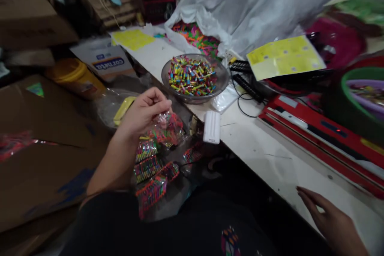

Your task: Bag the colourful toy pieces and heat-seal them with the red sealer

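My left hand (148,110) is raised left of the table's edge, thumb and fingers pinched on the top of a clear plastic packet (169,128) filled with small, brightly coloured pieces. Just below it lie several similar clear packets (150,168) with rows of multicoloured pieces. My right hand (333,218) is low over the table's near edge at the right. Its fingers are stretched out with the tips close together, and nothing shows between them. A grey see-through bowl (195,98) heaped with short colourful pieces stands on the table beyond my left hand.
A red bag sealer (324,140) lies along the right of the white table (255,144). Nearer the edge is a white block-shaped device (211,127). Yellow sheets (285,57), a black cable (240,100), a green tub (351,78), a yellow bucket (73,78) and cardboard boxes (45,140) surround it.
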Available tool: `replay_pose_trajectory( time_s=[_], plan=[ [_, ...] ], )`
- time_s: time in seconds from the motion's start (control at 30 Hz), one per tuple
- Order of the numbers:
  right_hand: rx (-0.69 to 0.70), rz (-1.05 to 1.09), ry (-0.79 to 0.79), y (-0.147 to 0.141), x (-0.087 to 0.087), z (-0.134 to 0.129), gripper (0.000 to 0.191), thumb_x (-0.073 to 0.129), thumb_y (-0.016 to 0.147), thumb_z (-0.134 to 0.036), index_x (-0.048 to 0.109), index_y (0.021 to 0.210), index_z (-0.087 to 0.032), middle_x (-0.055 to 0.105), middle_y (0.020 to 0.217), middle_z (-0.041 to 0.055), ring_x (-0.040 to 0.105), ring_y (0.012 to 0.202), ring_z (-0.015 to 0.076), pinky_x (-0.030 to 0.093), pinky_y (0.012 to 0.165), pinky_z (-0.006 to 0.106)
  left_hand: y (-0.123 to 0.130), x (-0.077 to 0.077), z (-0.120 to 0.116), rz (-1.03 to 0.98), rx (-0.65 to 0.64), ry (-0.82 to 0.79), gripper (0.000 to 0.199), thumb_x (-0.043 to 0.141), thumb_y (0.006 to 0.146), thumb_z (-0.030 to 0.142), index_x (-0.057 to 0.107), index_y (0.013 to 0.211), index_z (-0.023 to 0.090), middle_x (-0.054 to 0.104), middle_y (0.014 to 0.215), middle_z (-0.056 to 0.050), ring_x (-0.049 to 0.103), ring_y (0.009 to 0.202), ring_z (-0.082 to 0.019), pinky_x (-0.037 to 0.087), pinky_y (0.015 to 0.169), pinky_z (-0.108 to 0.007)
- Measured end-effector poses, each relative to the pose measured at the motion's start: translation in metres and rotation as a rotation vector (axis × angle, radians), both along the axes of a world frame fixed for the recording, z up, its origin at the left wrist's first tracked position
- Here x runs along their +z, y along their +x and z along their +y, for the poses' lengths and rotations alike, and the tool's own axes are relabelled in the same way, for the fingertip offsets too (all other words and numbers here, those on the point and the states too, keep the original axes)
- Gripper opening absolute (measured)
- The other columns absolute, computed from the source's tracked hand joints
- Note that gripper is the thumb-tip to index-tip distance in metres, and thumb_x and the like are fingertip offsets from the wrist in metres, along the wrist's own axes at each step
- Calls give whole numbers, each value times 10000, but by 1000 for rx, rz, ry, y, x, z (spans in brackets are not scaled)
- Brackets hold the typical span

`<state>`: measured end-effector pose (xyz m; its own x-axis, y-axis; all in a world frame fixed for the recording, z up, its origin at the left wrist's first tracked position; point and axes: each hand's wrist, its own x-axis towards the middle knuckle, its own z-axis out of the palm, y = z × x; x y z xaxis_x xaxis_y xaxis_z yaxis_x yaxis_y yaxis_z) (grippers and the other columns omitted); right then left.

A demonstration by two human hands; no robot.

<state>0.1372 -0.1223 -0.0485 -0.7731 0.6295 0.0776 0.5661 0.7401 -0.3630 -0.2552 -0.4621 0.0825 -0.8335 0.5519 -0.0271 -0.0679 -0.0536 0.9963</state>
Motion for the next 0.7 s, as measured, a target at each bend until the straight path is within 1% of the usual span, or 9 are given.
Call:
replay_pose_trajectory(
  time_s=[0.07, 0.17, 0.27, 0.33, 0.4, 0.43, 0.5, 0.6, 0.7],
  plan=[
    [47, 112, -25, -14, 12, -9, 406, 462, 755, -591, 660, 862, -253, 703, 840, 49, 666, 652, 213, 539, 489, 305, 23, 49, 21, 35, -72, 62, 167, 569, 760, 128, 423, 688, 170, 542, 524, 55, 453, 307, -59, 350, 299, -139],
    [39, 258, -60, -21, 33, -17, 402, 484, 784, -555, 655, 940, -226, 685, 935, 68, 659, 808, 213, 514, 460, 247, 62, 105, 56, 87, -195, 207, 174, 432, 819, 62, 417, 678, 162, 525, 496, 54, 416, 274, -45, 315, 263, -116],
    [-22, 403, -113, -14, 56, -16, 412, 527, 788, -522, 614, 1068, -232, 643, 1079, 84, 623, 956, 223, 551, 622, 280, 102, 139, 92, 67, -302, 366, 258, 344, 858, 60, 432, 634, 152, 502, 499, 41, 379, 285, -17, 271, 255, -73],
    [-39, 527, -223, -5, 71, -11, 471, 548, 779, -528, 562, 1150, -240, 603, 1168, 89, 597, 1029, 222, 531, 803, 347, 126, 148, 120, -57, -349, 452, 305, 305, 891, 87, 441, 625, 146, 482, 522, 38, 372, 301, 6, 254, 269, -46],
    [-10, 634, -379, 9, 83, -5, 546, 555, 764, -559, 512, 1208, -245, 565, 1232, 93, 569, 1087, 221, 489, 893, 380, 147, 146, 154, -279, -393, 487, 325, 286, 920, 123, 436, 633, 143, 468, 537, 40, 367, 307, 24, 248, 281, -34],
    [6, 661, -446, 17, 86, -1, 568, 553, 758, -574, 503, 1219, -245, 554, 1249, 92, 555, 1108, 221, 482, 904, 380, 156, 140, 174, -407, -416, 478, 324, 287, 930, 144, 431, 640, 142, 462, 536, 42, 368, 311, 27, 254, 286, -34],
    [-20, 657, -500, 34, 88, 10, 565, 557, 753, -574, 522, 1204, -236, 560, 1242, 89, 549, 1112, 221, 476, 905, 372, 174, 118, 216, -635, -465, 419, 324, 287, 939, 164, 417, 643, 141, 443, 512, 44, 373, 322, 21, 274, 301, -38],
    [-253, 610, -411, 61, 75, 26, 503, 585, 743, -518, 591, 1121, -186, 637, 1098, 94, 611, 953, 207, 499, 829, 353, 195, 66, 274, -812, -502, 343, 321, 285, 933, 139, 386, 628, 140, 410, 486, 52, 348, 328, 24, 271, 324, -37],
    [-405, 534, -370, 76, 57, 35, 430, 585, 743, -441, 630, 1045, -138, 682, 886, 80, 618, 733, 166, 513, 693, 310, 198, 10, 313, -749, -488, 189, 280, 391, 887, 113, 354, 611, 148, 375, 487, 68, 293, 328, 24, 233, 325, -55]
  ],
)
